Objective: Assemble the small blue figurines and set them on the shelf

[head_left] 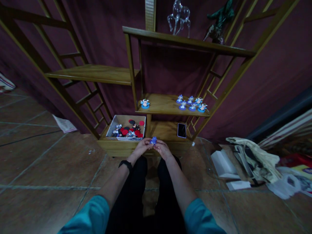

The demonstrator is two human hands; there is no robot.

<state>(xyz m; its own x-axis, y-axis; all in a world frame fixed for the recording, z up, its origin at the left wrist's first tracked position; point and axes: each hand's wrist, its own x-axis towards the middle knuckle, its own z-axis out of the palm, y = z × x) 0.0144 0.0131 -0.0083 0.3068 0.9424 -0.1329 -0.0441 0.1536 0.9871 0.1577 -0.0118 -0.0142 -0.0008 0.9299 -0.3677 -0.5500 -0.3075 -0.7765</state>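
Observation:
Between my two hands, in front of the low shelf, I hold a small purple figurine [153, 140]. My left hand [144, 145] pinches it from the left, and my right hand [161, 148] grips it from the right. Just beyond my left hand stands a white box [114, 125] with loose figurines and red and black discs in it. On the shelf above, several purple and blue figurines [182, 104] stand grouped at the right. A single blue-based figurine [145, 104] stands at that shelf's left end.
A phone [181, 130] lies on the lower shelf [163, 128]. The wooden rack [190, 42] carries a clear horse figure [179, 16] and a dark green statue [219, 22] on top. Bags and cloth [258, 157] and a white carton [224, 164] lie on the floor at right.

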